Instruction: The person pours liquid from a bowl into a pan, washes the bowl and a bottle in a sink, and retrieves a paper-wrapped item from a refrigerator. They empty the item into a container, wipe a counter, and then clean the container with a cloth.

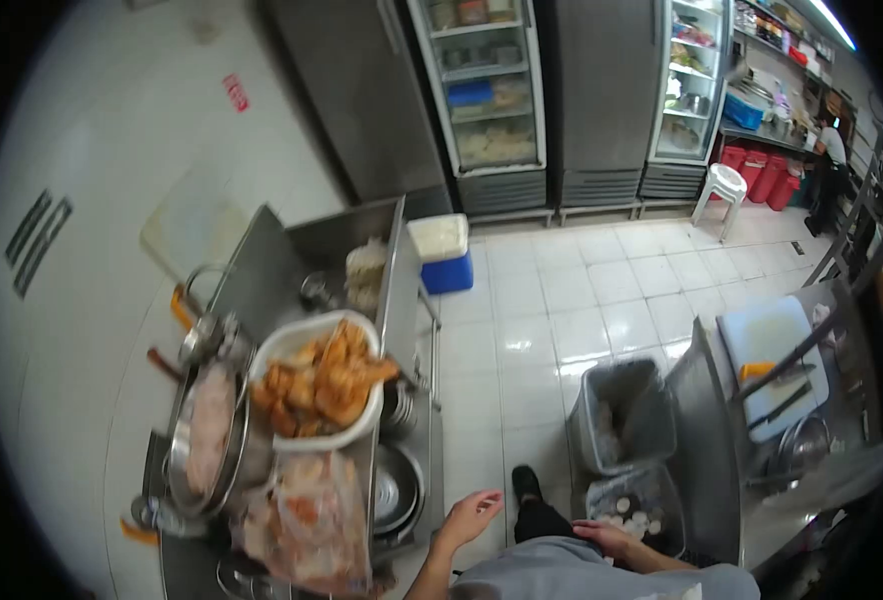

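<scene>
My left hand (474,517) is held out over the floor, its fingers apart and nothing in them. To its left, on the steel counter, a clear bag of raw meat (307,520) lies in front of a white tub (334,438) heaped with orange-coloured chicken pieces (322,380). A steel bowl (177,470) beside them holds a long pale piece of meat (209,425). My right hand (607,537) is near my waist, its fingers extended and holding nothing, close to a grey bin (654,478) with white round items inside.
A larger grey bin (602,460) stands on the tiles. On the right counter lie a cutting board (782,325) and knives. A blue cooler (449,277) sits beyond the sink (307,235). Fridges (607,100) line the back; a person (830,160) stands far right near a white stool (727,185).
</scene>
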Demonstrator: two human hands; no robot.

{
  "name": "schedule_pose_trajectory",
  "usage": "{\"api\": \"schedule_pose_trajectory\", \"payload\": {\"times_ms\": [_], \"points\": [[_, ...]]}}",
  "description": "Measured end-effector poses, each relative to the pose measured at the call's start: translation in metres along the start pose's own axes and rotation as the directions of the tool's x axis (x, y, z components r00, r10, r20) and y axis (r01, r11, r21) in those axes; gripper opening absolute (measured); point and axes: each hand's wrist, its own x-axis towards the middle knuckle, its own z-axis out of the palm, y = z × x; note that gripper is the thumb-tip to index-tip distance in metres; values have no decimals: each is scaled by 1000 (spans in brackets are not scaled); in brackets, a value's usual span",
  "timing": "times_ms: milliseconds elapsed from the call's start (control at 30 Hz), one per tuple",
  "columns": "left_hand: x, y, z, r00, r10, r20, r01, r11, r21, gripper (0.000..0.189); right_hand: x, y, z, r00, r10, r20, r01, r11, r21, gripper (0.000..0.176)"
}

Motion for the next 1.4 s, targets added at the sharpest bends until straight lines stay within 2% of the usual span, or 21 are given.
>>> {"api": "schedule_pose_trajectory", "payload": {"times_ms": [100, 233, 267, 367, 467, 533, 567, 633, 667, 700, 767, 833, 900, 967, 1033, 1100, 1167, 1200, 1267, 1333, 1400], "points": [[97, -25, 1, 991, -64, 116, 74, 994, -76, 36, 27, -57, -10, 991, -103, -81, 101, 995, -27, 79], [191, -80, -6, 894, -433, 113, 447, 877, -174, 26, 49, -127, -21, 991, -136, -19, 133, 986, -99, 81], [211, -101, -10, 826, -553, 111, 564, 809, -165, 23, 57, -134, -33, 990, -140, -31, 139, 989, -42, 80], [259, -159, -25, 826, -550, 119, 562, 792, -239, 16, 64, -168, -53, 989, -141, 36, 128, 961, 243, 83], [344, -156, -47, 745, -630, 221, 660, 644, -387, 15, 100, -191, -56, 950, -155, -271, 196, 972, 131, 68], [410, -172, -48, 703, -687, 183, 711, 670, -215, 17, 148, -177, -67, 939, -232, -253, 226, 973, -51, 66], [444, -160, -56, 747, -629, 215, 659, 742, -122, 21, 161, -200, -73, 933, -269, -238, 238, 959, -152, 65], [492, -135, -73, 807, -509, 301, 523, 851, 37, 38, 146, -261, -73, 901, -222, -373, 222, 974, -43, 56], [532, -125, -79, 680, -695, 232, 711, 703, 21, 31, 131, -292, -59, 888, -179, -424, 211, 977, 30, 52], [562, -120, -88, 710, -658, 251, 665, 744, 70, 27, 127, -310, -54, 864, -196, -464, 326, 919, 220, 46], [633, -83, -93, 758, -578, 301, 558, 815, 157, 21, 122, -340, -49, 805, -198, -560, 530, 663, 528, 35], [704, -38, -87, 839, -465, 282, 360, 863, 353, 25, 119, -336, -59, 828, -116, -549, 458, 703, 543, 39], [770, 22, -73, 887, -324, 328, 237, 930, 280, 30, 161, -274, -84, 866, -27, -499, 360, 725, 587, 38], [826, 99, -51, 894, -234, 383, 158, 963, 220, 35, 190, -259, -84, 828, -35, -560, 432, 677, 596, 35], [891, 144, -41, 874, -87, 479, -34, 970, 240, 37, 240, -231, -96, 823, -5, -568, 454, 608, 651, 35], [948, 201, -47, 855, -23, 518, -256, 850, 460, 37, 316, -195, -134, 859, 52, -509, 416, 507, 755, 38], [980, 253, -68, 887, 169, 430, -422, 678, 603, 35, 320, -241, -157, 656, -11, -755, 366, 879, 305, 37], [989, 280, -82, 913, 183, 366, -389, 667, 636, 35, 314, -297, -201, 518, -135, -845, 274, 962, 15, 37], [999, 311, -119, 952, 198, 233, -305, 659, 688, 34, 279, -405, -248, 379, -117, -918, 12, 992, -122, 32], [1010, 331, -142, 974, 197, 108, -217, 703, 677, 31, 278, -450, -346, 759, -223, -611, -150, 854, -499, 37], [1006, 302, -170, 992, 128, 7, -103, 758, 644, 28, 233, -545, -397, 335, -519, -787, 99, 850, -518, 48]]}}
